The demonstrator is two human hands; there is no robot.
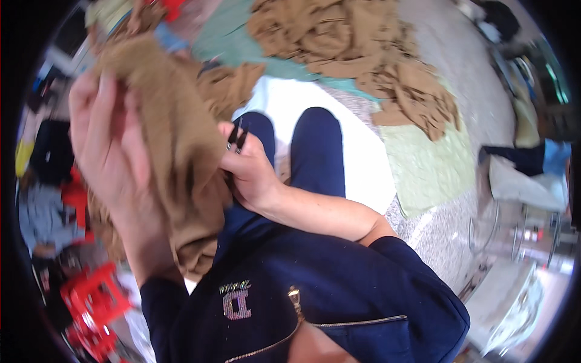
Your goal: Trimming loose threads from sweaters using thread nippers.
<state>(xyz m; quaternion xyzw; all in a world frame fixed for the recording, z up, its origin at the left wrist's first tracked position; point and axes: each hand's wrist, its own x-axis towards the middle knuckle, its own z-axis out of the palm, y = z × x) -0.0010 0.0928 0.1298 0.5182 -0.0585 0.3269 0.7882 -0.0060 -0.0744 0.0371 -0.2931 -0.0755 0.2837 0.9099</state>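
My left hand (112, 130) is raised on the left, its fingers closed on the upper edge of a piece of brown cloth (175, 121). From there the cloth hangs down over my lap. Against its right side is my right hand (254, 175), wrapped around small dark thread snips (238, 138) whose tips point up and away from me. Some of the right fingers are hidden behind the cloth, so whether they also touch it cannot be seen.
A large heap of brown cloth pieces (339, 36) lies ahead on green and pale sheets (430, 169). White sheeting (366, 157) spreads beyond my knees. Red plastic stools (94, 296) stand at left. A clear-sided bin (505, 302) is at right. Another person's clothed body (48, 212) shows far left.
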